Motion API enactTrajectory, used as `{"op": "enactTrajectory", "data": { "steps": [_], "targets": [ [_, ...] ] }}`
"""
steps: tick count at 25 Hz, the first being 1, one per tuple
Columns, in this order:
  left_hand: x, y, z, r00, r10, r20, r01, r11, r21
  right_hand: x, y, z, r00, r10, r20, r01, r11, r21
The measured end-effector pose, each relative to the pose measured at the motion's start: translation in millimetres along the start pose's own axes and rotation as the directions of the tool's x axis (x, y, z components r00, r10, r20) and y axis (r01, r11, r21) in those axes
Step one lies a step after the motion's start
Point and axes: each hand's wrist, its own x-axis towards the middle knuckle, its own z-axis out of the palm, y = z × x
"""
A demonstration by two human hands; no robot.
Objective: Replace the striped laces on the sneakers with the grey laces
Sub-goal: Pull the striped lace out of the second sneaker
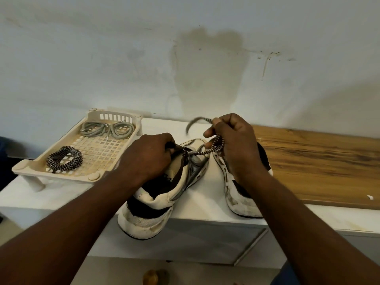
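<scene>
The step in hand looks like unlacing. The right hand [232, 140] is clamped round a gathered striped lace [213, 149], which runs taut down and left from it to the sneaker [156, 202] on the bench [211, 194]. The left hand [150, 159] grips that sneaker at its eyelets, fingers curled. A second sneaker [238, 200] lies under the right wrist. Left of the left hand, a tray [26, 167] holds the grey laces [107, 128] and a coiled lace [63, 159]. The next move probably calls for drawing the lace clear of the last eyelets while the left hand steadies the sneaker.
</scene>
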Motion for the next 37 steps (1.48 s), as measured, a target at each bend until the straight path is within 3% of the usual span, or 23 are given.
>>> {"op": "enactTrajectory", "data": {
  "steps": [3,8,10,14,17,20,23,25,26,28,31,33,34,35,36,37],
  "targets": [
    [0.7,1.6,-0.9,0.998,0.046,-0.040,-0.043,0.997,0.070,-3.4,12.3,6.4,0.990,-0.076,-0.116,0.025,0.921,-0.389],
    [1.4,1.0,-6.2,0.972,0.226,0.070,-0.235,0.953,0.192,-5.9,20.0,3.9,0.976,-0.194,0.104,0.205,0.632,-0.747],
    [0.2,2.7,-7.4,0.965,0.235,0.119,-0.258,0.934,0.246,-10.6,21.9,6.6,0.962,-0.202,0.182,0.266,0.567,-0.779],
    [3.4,5.5,-7.7,0.950,0.218,0.223,-0.270,0.932,0.242,-22.7,25.5,16.8,0.956,-0.027,0.292,0.238,0.655,-0.717],
    [3.9,7.3,-7.8,0.934,0.203,0.293,-0.265,0.944,0.194,-28.0,24.8,24.2,0.961,-0.034,0.276,0.239,0.609,-0.756],
    [5.8,6.2,-3.4,0.952,0.201,0.229,-0.221,0.973,0.065,-32.8,23.2,31.4,0.957,-0.079,0.278,0.279,0.497,-0.822],
    [1.7,8.8,0.5,0.965,0.215,0.150,-0.213,0.977,-0.032,-28.9,29.2,32.5,0.967,-0.036,0.252,0.243,0.429,-0.870],
    [-3.3,15.5,-3.9,0.984,0.123,0.128,-0.086,0.961,-0.264,-18.0,33.7,26.7,0.982,-0.017,0.188,0.179,0.402,-0.898],
    [-6.3,19.2,-8.7,0.990,0.061,0.129,0.004,0.892,-0.452,-12.6,35.2,23.5,0.987,-0.009,0.161,0.152,0.379,-0.913],
    [-11.9,25.7,-19.7,0.984,0.019,0.175,0.124,0.629,-0.767,-7.7,37.2,19.4,0.989,0.001,0.147,0.138,0.334,-0.933],
    [-12.6,25.3,-29.9,0.974,-0.049,0.220,0.221,0.411,-0.885,-9.2,39.2,19.3,0.985,-0.040,0.169,0.173,0.322,-0.931],
    [-10.5,23.9,-34.8,0.955,-0.128,0.268,0.289,0.202,-0.936,-9.8,40.8,19.0,0.984,-0.063,0.167,0.179,0.321,-0.930],
    [-9.5,23.6,-37.1,0.948,-0.139,0.285,0.306,0.163,-0.938,-9.6,41.9,19.2,0.983,-0.070,0.170,0.184,0.320,-0.929],
    [-7.9,22.9,-39.6,0.950,-0.148,0.276,0.306,0.261,-0.916,-9.5,43.1,19.9,0.981,-0.076,0.178,0.193,0.319,-0.928],
    [-5.3,21.2,-41.5,0.959,-0.147,0.243,0.284,0.503,-0.816,-9.3,44.5,21.1,0.978,-0.083,0.189,0.206,0.321,-0.924],
    [-3.4,19.9,-42.8,0.972,-0.126,0.197,0.222,0.763,-0.607,-8.9,45.7,22.8,0.976,-0.090,0.199,0.217,0.326,-0.920]
  ]
}}
